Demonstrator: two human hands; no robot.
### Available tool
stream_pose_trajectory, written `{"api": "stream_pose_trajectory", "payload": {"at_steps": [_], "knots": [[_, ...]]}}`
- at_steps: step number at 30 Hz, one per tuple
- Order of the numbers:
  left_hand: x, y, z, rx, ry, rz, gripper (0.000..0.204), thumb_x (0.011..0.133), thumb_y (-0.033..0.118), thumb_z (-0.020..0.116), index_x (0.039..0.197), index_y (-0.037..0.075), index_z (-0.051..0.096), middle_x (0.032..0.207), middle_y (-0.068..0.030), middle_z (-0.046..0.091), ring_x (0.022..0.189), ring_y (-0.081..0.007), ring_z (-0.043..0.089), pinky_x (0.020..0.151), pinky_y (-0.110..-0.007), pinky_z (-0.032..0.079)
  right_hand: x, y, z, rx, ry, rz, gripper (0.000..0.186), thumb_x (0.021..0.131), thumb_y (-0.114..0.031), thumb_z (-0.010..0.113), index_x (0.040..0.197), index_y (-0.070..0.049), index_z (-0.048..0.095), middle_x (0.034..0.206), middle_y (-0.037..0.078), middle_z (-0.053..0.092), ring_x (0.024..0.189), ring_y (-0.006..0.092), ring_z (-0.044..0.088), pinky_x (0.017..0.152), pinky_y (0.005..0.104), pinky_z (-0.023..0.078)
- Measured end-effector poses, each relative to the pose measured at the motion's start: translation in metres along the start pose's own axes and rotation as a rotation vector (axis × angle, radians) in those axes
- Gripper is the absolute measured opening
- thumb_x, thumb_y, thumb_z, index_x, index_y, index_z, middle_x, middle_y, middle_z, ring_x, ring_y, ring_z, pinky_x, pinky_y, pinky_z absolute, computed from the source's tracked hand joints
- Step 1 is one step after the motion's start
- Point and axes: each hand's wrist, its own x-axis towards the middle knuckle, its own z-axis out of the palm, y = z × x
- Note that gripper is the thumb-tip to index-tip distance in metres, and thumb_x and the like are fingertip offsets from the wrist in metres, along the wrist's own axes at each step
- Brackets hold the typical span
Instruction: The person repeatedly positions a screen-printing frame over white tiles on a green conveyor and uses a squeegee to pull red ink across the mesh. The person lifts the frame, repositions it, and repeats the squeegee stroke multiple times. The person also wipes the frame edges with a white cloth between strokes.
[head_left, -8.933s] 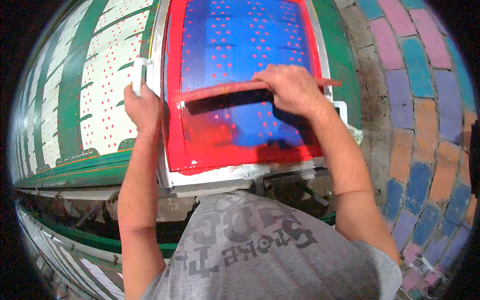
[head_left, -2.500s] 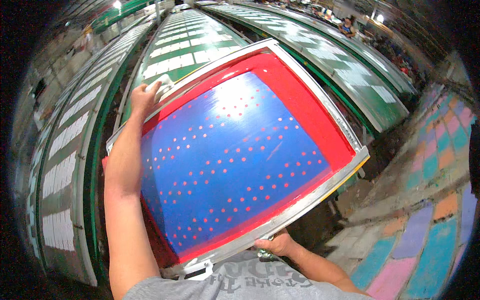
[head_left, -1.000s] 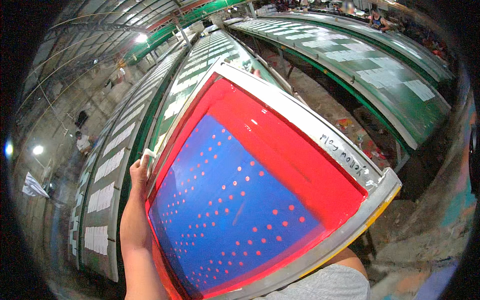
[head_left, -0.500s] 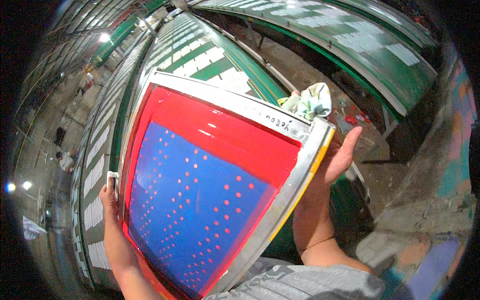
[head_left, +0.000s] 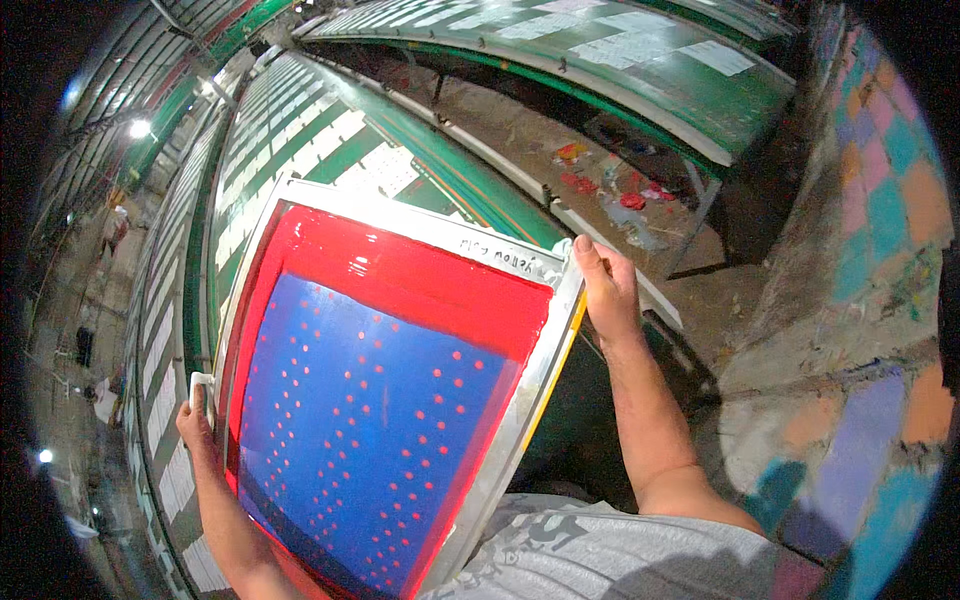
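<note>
Head view. A metal-framed printing screen (head_left: pixel 380 400), its mesh blue with rows of red dots inside a red border, is held raised and tilted above the long green worktop (head_left: pixel 300 140). Compared with half a second earlier, the right hand (head_left: pixel 605 290) has shifted to the frame's upper right corner, fingers clenched on the edge, and the crumpled cloth then visible beside it is gone from view. The left hand (head_left: pixel 200 415) grips the frame's left edge near a small white fitting. The screen has swung further left over the worktop, suggesting it is being carried along to another position. The frame's lower edge is cut off by the grey shirt (head_left: pixel 620 550); the left fingers are mostly hidden behind the frame.
</note>
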Motion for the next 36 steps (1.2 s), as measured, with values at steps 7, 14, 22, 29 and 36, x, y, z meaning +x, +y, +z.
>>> {"api": "stream_pose_trajectory", "payload": {"at_steps": [7,14,22,29,36], "knots": [[-0.006,-0.008,0.046,-0.165,-0.155,0.067,0.034,0.098,0.038,0.082,0.083,0.014,0.064,0.077,0.0033,0.062,0.063,-0.0090,0.058,0.053,-0.028,0.049,-0.065,-0.032,-0.027,0.331,0.149,0.066,0.037,0.103,-0.042,0.075,0.107,-0.005,0.072,0.096,0.002,0.073,0.083,0.0129,0.068,0.078,0.0316,0.055],[-0.020,-0.011,0.091,-0.161,-0.294,-0.003,0.032,0.098,0.040,0.081,0.096,0.012,0.067,0.089,-0.0010,0.063,0.078,-0.0123,0.063,0.062,-0.030,0.055,-0.155,-0.049,-0.018,0.610,0.172,0.292,0.029,0.104,-0.022,0.069,0.128,-0.006,0.066,0.120,0.009,0.074,0.107,0.0214,0.073,0.094,0.0400,0.060],[-0.024,-0.027,0.113,-0.011,-0.291,0.286,0.032,0.098,0.038,0.082,0.100,0.008,0.069,0.092,-0.0023,0.067,0.078,-0.0134,0.066,0.059,-0.030,0.058,-0.136,-0.060,-0.089,0.505,0.179,0.089,0.025,0.109,-0.020,0.062,0.128,-0.004,0.066,0.119,0.009,0.076,0.102,0.0207,0.076,0.089,0.0387,0.064],[-0.029,-0.018,0.157,0.109,-0.114,0.469,0.030,0.096,0.037,0.084,0.101,0.009,0.073,0.090,-0.0003,0.069,0.074,-0.0133,0.065,0.060,-0.031,0.059,-0.086,-0.046,-0.176,0.231,0.289,0.085,0.021,0.106,-0.033,0.070,0.103,-0.012,0.066,0.082,-0.004,0.064,0.059,0.0087,0.059,0.050,0.0265,0.049],[-0.097,0.034,0.247,-0.129,-0.214,0.139,0.030,0.094,0.033,0.086,0.095,0.008,0.070,0.085,-0.0021,0.065,0.073,-0.0138,0.063,0.060,-0.032,0.059,0.040,-0.029,-0.338,0.000,0.530,0.071,0.022,0.106,-0.033,0.070,0.106,-0.011,0.070,0.087,-0.003,0.066,0.068,0.0104,0.060,0.056,0.0322,0.049]]}}
